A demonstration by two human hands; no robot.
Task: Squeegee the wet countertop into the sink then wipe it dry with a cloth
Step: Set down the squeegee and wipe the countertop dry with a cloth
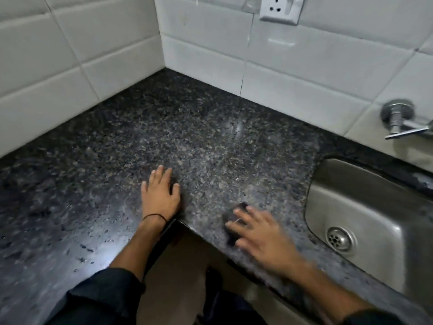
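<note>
The dark speckled granite countertop (pixel 210 127) wraps around an inner corner, and water droplets show on its left part. My left hand (pixel 160 193) lies flat on it near the inner front edge, fingers apart and holding nothing. My right hand (pixel 262 235) is blurred with motion, its fingers spread and pressing a small dark cloth (pixel 234 213) onto the counter left of the sink. Most of the cloth is hidden under the fingers. The steel sink (pixel 351 195) is set in at the right, with its drain (pixel 338 239) showing. No squeegee is in view.
White tiled walls (pixel 293 73) close the counter at the back and left. A wall socket (pixel 280 8) sits high up, and a chrome tap (pixel 400 120) juts out above the sink. The counter's front edge (pixel 206 238) drops to the floor by my legs.
</note>
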